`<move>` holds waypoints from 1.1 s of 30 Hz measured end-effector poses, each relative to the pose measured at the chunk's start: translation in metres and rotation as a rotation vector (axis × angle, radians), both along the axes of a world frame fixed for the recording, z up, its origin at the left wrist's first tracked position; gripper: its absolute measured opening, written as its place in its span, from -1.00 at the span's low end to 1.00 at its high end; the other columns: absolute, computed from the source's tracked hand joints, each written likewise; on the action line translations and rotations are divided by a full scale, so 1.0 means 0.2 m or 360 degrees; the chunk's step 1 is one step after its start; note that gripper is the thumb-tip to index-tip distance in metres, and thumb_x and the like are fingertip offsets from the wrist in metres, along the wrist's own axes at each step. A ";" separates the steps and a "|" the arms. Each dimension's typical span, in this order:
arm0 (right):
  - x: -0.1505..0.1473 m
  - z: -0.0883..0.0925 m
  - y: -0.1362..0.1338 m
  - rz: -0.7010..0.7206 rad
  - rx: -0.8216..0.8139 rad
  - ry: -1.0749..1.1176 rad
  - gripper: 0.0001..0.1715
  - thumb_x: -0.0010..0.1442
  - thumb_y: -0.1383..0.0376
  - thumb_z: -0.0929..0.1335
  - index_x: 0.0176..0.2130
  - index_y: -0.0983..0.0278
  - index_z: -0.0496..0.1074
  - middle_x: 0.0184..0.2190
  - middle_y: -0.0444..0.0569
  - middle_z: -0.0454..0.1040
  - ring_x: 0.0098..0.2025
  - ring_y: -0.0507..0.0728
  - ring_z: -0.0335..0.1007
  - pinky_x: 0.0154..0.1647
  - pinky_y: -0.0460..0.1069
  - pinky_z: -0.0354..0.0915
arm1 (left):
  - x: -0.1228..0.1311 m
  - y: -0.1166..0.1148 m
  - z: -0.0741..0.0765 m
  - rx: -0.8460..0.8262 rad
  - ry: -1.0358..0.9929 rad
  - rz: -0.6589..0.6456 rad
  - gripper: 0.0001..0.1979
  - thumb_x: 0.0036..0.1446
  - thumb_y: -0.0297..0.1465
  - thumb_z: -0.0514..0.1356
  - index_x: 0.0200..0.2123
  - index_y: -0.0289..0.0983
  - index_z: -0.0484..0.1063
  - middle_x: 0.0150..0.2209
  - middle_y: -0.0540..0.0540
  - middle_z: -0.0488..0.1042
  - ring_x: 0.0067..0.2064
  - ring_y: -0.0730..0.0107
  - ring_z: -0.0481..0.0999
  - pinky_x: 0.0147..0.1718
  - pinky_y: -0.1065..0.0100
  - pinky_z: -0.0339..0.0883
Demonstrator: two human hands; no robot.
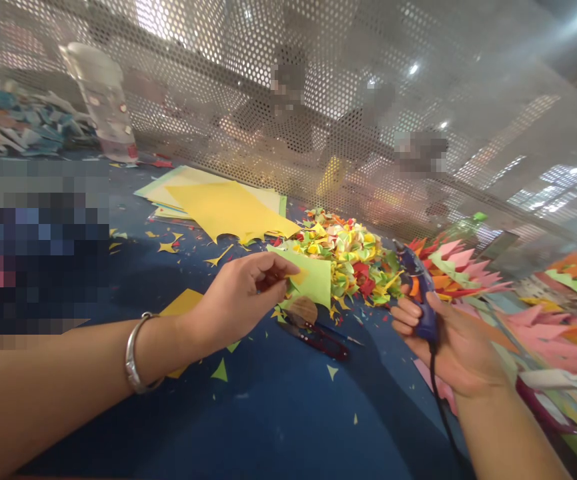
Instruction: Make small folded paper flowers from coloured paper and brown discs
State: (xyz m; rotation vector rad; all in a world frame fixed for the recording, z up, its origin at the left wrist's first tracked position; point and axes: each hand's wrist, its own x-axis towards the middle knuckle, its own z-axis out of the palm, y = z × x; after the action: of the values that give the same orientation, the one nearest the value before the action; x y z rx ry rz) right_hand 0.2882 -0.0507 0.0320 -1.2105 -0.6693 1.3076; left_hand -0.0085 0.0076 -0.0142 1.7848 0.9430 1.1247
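My left hand (248, 290), a silver bracelet on its wrist, pinches a small yellow paper piece (298, 275) between thumb and fingertips. Right behind it is a light green paper sheet (321, 283); I cannot tell if the fingers touch it. My right hand (448, 340) is wrapped round a blue glue gun (421, 287) with an orange trigger and a black cord, its nozzle tilted up and away. Between the hands, dark red thread snips (323, 340) lie on the blue table (278, 413) beside a round brown piece (302, 311).
A heap of folded paper pieces (358, 257) lies beyond my hands. Yellow sheets (233, 207) are stacked behind, near a perforated metal screen (208, 93). A clear bottle (108, 110) stands at the back left. Pink and orange pointed paper shapes (553, 330) fill the right side. Paper scraps (221, 370) are scattered about.
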 end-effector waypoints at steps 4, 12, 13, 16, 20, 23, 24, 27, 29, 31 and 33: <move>-0.06 -0.01 0.00 0.0233 0.0145 0.0174 -0.71 0.00 0.20 0.54 -0.38 0.22 0.40 -0.51 -0.23 0.03 -0.53 -0.03 0.00 -0.59 -0.19 0.23 | 0.00 0.00 0.00 0.0029 -0.0026 0.0024 -0.81 0.19 -0.41 0.18 -0.13 -0.27 0.50 -0.34 -0.04 0.55 -0.36 0.46 0.50 -0.37 0.40 0.39; -0.17 -0.05 -0.03 0.0360 0.0232 0.0296 -0.69 -0.02 0.24 0.54 -0.26 0.24 0.47 -0.50 -0.20 0.11 -0.51 -0.04 0.04 -0.55 -0.18 0.22 | 0.01 0.00 0.00 0.0052 -0.0137 0.0038 -0.81 0.18 -0.44 0.19 -0.13 -0.26 0.51 -0.30 -0.03 0.56 -0.36 0.50 0.49 -0.36 0.43 0.37; -0.19 -0.05 -0.04 0.0359 0.0240 0.0317 -0.68 -0.04 0.23 0.55 -0.27 0.25 0.47 -0.50 -0.20 0.11 -0.51 -0.04 0.04 -0.55 -0.17 0.22 | 0.01 0.00 0.00 0.0061 -0.0143 0.0043 -0.81 0.18 -0.44 0.19 -0.13 -0.25 0.51 -0.30 -0.02 0.56 -0.35 0.49 0.49 -0.36 0.43 0.38; -0.22 -0.07 -0.05 0.0389 0.0257 0.0411 -0.74 -0.01 0.25 0.53 -0.33 0.25 0.46 -0.52 -0.22 0.07 -0.52 -0.04 0.00 -0.56 -0.17 0.22 | 0.01 0.00 0.00 0.0072 -0.0156 0.0050 -0.81 0.20 -0.43 0.18 -0.12 -0.24 0.51 -0.32 -0.02 0.57 -0.34 0.48 0.52 -0.35 0.42 0.40; -0.24 -0.07 -0.07 0.0465 0.0312 0.0486 -0.78 0.03 0.23 0.51 -0.35 0.26 0.46 -0.53 -0.23 0.02 -0.52 -0.03 -0.07 -0.57 -0.17 0.20 | 0.01 -0.01 0.00 0.0092 -0.0195 0.0062 -0.81 0.19 -0.45 0.18 -0.13 -0.24 0.52 -0.32 -0.01 0.58 -0.33 0.49 0.54 -0.33 0.44 0.42; -0.25 -0.08 -0.07 0.0572 0.0324 0.0428 -0.76 0.05 0.18 0.50 -0.40 0.27 0.46 -0.54 -0.22 0.02 -0.54 -0.03 -0.12 -0.58 -0.17 0.15 | 0.01 -0.02 0.01 0.0111 -0.0215 0.0071 -0.81 0.18 -0.46 0.20 -0.13 -0.24 0.52 -0.32 0.00 0.58 -0.34 0.52 0.54 -0.33 0.47 0.42; -0.26 -0.09 -0.07 0.0606 0.0325 0.0365 -0.76 0.07 0.16 0.49 -0.41 0.27 0.46 -0.54 -0.21 0.04 -0.54 -0.03 -0.11 -0.58 -0.16 0.14 | 0.01 -0.02 0.01 0.0117 -0.0217 0.0070 -0.81 0.17 -0.46 0.20 -0.14 -0.25 0.52 -0.32 0.00 0.58 -0.34 0.52 0.54 -0.33 0.48 0.43; -0.26 -0.12 -0.07 0.0623 0.0331 0.0049 -0.75 0.15 0.14 0.45 -0.40 0.29 0.48 -0.53 -0.16 0.16 -0.52 -0.03 0.00 -0.54 -0.13 0.13 | 0.02 -0.02 0.02 0.0136 -0.0204 0.0074 -0.82 0.17 -0.46 0.21 -0.16 -0.26 0.53 -0.33 -0.01 0.58 -0.35 0.53 0.53 -0.35 0.50 0.42; -0.26 -0.15 -0.08 0.0536 0.0320 -0.0200 -0.76 0.19 0.14 0.43 -0.36 0.28 0.50 -0.51 -0.12 0.25 -0.49 -0.01 0.11 -0.49 -0.10 0.15 | 0.02 -0.02 0.02 0.0156 -0.0184 0.0082 -0.82 0.16 -0.46 0.20 -0.16 -0.27 0.53 -0.35 -0.01 0.58 -0.38 0.54 0.51 -0.40 0.51 0.40; -0.25 -0.17 -0.09 0.0426 0.0301 -0.0442 -0.76 0.21 0.13 0.43 -0.34 0.27 0.51 -0.50 -0.10 0.32 -0.45 0.02 0.19 -0.45 -0.08 0.17 | 0.01 -0.03 0.03 0.0177 -0.0159 0.0086 -0.82 0.16 -0.48 0.20 -0.16 -0.28 0.53 -0.35 -0.01 0.57 -0.39 0.55 0.49 -0.42 0.52 0.37; -0.24 -0.20 -0.09 0.0344 0.0308 -0.0670 -0.71 0.22 0.10 0.42 -0.37 0.27 0.50 -0.51 -0.10 0.34 -0.44 0.04 0.22 -0.41 -0.06 0.18 | 0.01 -0.03 0.03 0.0218 -0.0130 0.0093 -0.82 0.15 -0.49 0.20 -0.17 -0.28 0.54 -0.37 0.00 0.56 -0.40 0.57 0.48 -0.44 0.53 0.35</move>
State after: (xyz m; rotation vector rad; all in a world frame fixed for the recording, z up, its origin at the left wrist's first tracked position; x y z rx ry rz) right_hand 0.2393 -0.0695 -0.0071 -1.2898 -1.2302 1.1364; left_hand -0.0062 0.0010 -0.0075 1.8151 0.8928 1.3169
